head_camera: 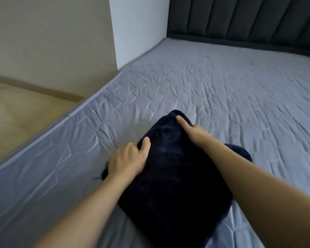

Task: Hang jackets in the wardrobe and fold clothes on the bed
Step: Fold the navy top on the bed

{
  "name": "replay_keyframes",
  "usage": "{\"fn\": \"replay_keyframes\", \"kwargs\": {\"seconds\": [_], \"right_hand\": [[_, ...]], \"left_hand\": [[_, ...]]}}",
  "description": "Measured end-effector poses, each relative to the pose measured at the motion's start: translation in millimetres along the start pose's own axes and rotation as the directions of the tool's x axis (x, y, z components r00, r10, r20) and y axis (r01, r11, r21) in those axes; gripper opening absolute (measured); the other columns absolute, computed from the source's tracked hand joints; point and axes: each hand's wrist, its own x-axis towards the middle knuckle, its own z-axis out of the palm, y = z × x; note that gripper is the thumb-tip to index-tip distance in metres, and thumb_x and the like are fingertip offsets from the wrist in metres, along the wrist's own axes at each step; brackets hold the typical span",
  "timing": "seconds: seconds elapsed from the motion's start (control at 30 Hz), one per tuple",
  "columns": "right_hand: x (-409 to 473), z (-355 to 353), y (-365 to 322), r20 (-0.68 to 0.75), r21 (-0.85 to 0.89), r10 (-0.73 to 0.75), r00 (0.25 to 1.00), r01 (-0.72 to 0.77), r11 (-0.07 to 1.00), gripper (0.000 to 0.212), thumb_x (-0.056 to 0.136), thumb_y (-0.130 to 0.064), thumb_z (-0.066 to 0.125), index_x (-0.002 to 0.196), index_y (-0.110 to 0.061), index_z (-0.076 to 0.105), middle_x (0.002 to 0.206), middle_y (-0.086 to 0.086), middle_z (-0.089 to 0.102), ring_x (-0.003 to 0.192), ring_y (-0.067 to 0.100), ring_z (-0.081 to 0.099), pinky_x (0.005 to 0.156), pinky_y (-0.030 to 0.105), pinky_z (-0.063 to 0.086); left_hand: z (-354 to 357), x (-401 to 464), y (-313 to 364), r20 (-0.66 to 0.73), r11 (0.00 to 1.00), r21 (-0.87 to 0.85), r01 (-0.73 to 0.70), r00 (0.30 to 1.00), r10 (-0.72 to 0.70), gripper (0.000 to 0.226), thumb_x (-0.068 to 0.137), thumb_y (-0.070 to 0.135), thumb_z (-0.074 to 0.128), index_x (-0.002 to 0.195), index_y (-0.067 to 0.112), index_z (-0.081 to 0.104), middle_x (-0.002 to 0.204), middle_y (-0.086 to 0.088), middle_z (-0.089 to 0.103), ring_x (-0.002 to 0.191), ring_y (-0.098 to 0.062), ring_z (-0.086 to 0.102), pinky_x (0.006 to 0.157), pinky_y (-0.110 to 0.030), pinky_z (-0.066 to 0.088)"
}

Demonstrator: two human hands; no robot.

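Fingers of the left hand (127, 158) curl round the near-left edge of a folded dark garment (170, 167); the right hand (193, 130) pinches its far corner, thumb on top. It lies on a bare quilted mattress (222, 86), dark padded headboard (240, 20) beyond, wooden floor (16, 111) left

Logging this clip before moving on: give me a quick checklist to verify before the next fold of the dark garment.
1. Dark garment lies on the mattress: ok.
2. Left hand grips its left edge: ok.
3. Right hand holds the far corner: ok, fingers partly hidden.
4. Bare mattress beyond the garment: ok.
5. Garment lies flat, no bunching: cannot tell, fabric too dark.
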Motion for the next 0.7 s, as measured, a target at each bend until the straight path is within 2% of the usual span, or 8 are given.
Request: {"fn": "replay_keyframes", "kwargs": {"seconds": [0.17,0.27,0.33,0.4,0.47,0.57,0.63,0.7], "right_hand": [[-9.0,-2.1,4.4,0.013,0.138,-0.032,0.999,0.03,0.99,0.115,0.044,-0.099,0.046,0.128,-0.022,0.058,0.125,-0.001,0.061,0.112,0.023,0.058,0.104,0.042,0.042],[-14.8,-4.6,5.7,-0.012,0.153,-0.113,0.994,0.113,0.982,0.105,0.054,-0.088,0.053,0.139,-0.027,0.043,0.136,-0.006,0.053,0.12,0.022,0.054,0.106,0.044,0.04],[-16.1,-7.3,6.9,-0.008,0.177,-0.159,0.987,0.158,0.971,0.079,0.056,-0.08,0.056,0.119,-0.033,0.053,0.127,-0.008,0.059,0.108,0.015,0.06,0.098,0.04,0.047],[-17.2,-10.5,3.5,0.059,0.168,-0.191,0.98,0.179,0.969,0.058,0.055,-0.074,0.059,0.098,-0.035,0.06,0.106,-0.007,0.068,0.09,0.01,0.065,0.081,0.032,0.051],[-10.6,-15.8,-5.9,0.112,0.07,-0.207,0.972,0.2,0.977,0.055,0.059,-0.065,0.061,0.102,-0.031,0.062,0.095,-0.007,0.069,0.083,0.01,0.066,0.069,0.027,0.049],[2.7,-20.7,-37.0,0.196,-0.122,-0.191,0.962,0.217,0.968,0.048,0.061,-0.058,0.059,0.099,-0.028,0.059,0.093,-0.006,0.065,0.083,0.013,0.064,0.068,0.03,0.047],[10.6,-16.9,-50.1,0.257,-0.142,-0.088,0.962,0.128,0.982,0.061,0.057,-0.07,0.06,0.099,-0.026,0.062,0.101,-0.001,0.067,0.089,0.019,0.065,0.084,0.038,0.049],[17.2,-7.6,-48.7,0.359,-0.047,0.008,0.933,0.01,0.999,0.093,0.042,-0.087,0.065,0.111,-0.025,0.064,0.112,0.003,0.066,0.098,0.025,0.064,0.092,0.044,0.047]], "left_hand": [[-2.6,-15.9,4.5,-0.101,0.988,0.137,-0.077,0.991,0.092,0.079,0.087,0.066,0.008,0.101,0.009,0.061,0.107,-0.016,0.066,0.105,-0.037,0.058,0.086,-0.042,0.043],[-5.5,-23.0,4.0,-0.083,0.964,0.258,-0.058,0.993,0.082,0.078,0.09,0.065,0.01,0.105,0.011,0.065,0.112,-0.011,0.065,0.11,-0.033,0.056,0.092,-0.045,0.04],[-6.1,-21.6,2.6,-0.046,0.966,0.248,-0.075,0.995,0.089,0.08,0.09,0.066,0.009,0.09,0.011,0.067,0.101,-0.012,0.068,0.099,-0.033,0.061,0.085,-0.042,0.042],[-5.7,-18.2,-0.1,-0.031,0.974,0.206,-0.095,0.994,0.103,0.076,0.09,0.065,0.008,0.07,0.013,0.059,0.082,-0.011,0.067,0.079,-0.032,0.061,0.069,-0.037,0.042],[-6.0,-16.6,-0.2,0.039,0.977,0.186,-0.105,0.994,0.1,0.072,0.094,0.063,0.011,0.069,0.012,0.055,0.065,-0.005,0.055,0.059,-0.025,0.05,0.06,-0.033,0.036],[-3.2,-9.1,-0.8,0.089,0.987,0.15,-0.063,0.995,0.05,0.068,0.096,0.063,0.012,0.064,0.016,0.05,0.062,-0.001,0.046,0.055,-0.019,0.041,0.061,-0.033,0.036],[-4.2,-3.3,-3.0,0.1,0.987,0.152,-0.05,0.994,0.035,0.067,0.097,0.063,0.013,0.067,0.016,0.05,0.064,0.0,0.046,0.056,-0.018,0.041,0.063,-0.034,0.036],[1.4,3.6,-9.5,0.085,0.967,0.218,-0.133,0.989,0.117,0.051,0.1,0.055,0.017,0.095,0.017,0.051,0.07,0.0,0.044,0.061,-0.021,0.044,0.062,-0.036,0.036]]}}
